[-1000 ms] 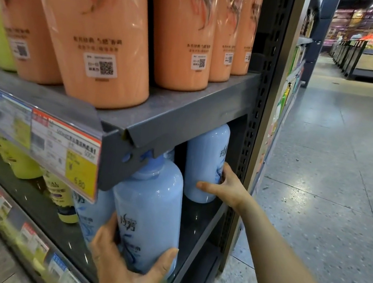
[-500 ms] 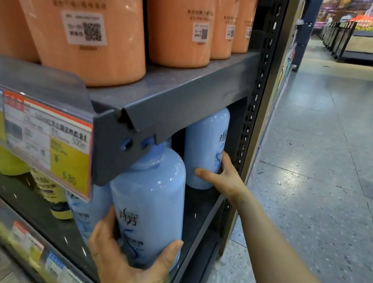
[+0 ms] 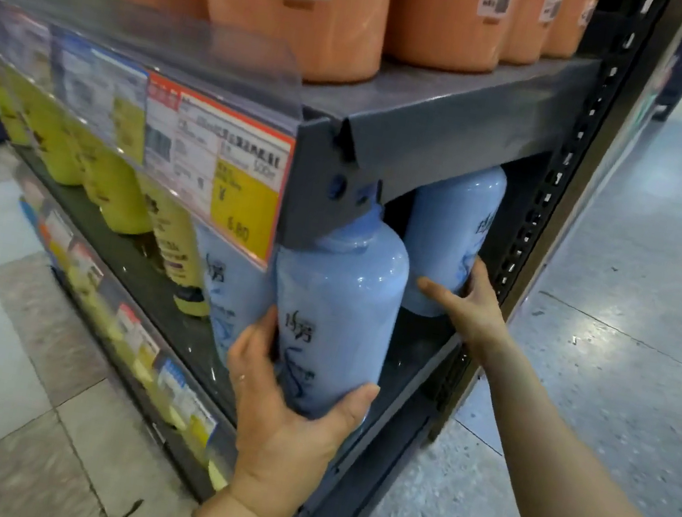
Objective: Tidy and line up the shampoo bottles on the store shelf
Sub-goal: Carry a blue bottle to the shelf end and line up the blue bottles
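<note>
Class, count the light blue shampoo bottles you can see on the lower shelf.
3: front bottle gripped by the left hand; one left of it; one behind, in the right hand. More may be hidden.

I count three blue bottles (image 3: 336,302) at my 12 o'clock on the lower shelf. Orange bottles (image 3: 292,2) at 11 o'clock above: at least five visible. Yellow-green bottles (image 3: 119,194) at 9 o'clock: several, exact number unclear.
</note>
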### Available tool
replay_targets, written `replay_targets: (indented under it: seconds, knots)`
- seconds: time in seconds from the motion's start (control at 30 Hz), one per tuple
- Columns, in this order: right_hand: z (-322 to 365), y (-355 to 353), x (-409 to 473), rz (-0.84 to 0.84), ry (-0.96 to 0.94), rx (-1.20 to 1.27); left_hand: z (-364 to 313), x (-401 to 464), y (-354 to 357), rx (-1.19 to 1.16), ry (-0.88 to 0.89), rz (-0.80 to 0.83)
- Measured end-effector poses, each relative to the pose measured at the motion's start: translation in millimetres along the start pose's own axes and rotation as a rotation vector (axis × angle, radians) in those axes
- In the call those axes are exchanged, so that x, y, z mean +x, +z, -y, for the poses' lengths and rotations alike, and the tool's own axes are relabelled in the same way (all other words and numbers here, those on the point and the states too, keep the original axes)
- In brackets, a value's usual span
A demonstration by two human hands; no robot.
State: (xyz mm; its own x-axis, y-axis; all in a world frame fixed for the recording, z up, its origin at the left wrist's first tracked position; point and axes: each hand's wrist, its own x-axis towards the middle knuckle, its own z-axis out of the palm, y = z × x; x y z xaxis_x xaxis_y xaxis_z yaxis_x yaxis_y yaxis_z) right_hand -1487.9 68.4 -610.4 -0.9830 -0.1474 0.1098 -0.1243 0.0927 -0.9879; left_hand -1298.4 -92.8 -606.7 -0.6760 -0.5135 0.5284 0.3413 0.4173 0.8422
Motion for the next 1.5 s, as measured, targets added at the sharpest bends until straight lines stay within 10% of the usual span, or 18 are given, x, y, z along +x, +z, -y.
replay_targets:
  seconds: [0.27,0.4,0.57,0.83,1.13,1.5]
  knots:
    - [7.4,9.2,-43.4,-0.294,-0.317,-0.017,-6.3,-0.9,0.2,0.166,0.089,-0.070]
    - [17.3,37.4,-72.8,-0.039,-0.487,-0.072,-9.3,-1.0,3.8,0.257,0.112,-0.124]
    - [43.1,71.1,-32.8,0.227,-0.338,-0.092,-7.1,-1.6,10.8,0.327,0.073,-0.187]
    - [45.7,102.6,15.4,0.188,-0.061,0.002,-1.4,-0.5,11.3,0.307,0.029,-0.212]
    - [40.5,96.5,2.1,0.095,-0.138,-0.081,-0.9,-1.7,11.5,0.317,0.035,-0.201]
    - [42.1,41.3,-37.8,0.360,-0.160,0.048,-3.8,-2.1,6.6,0.329,0.057,-0.176]
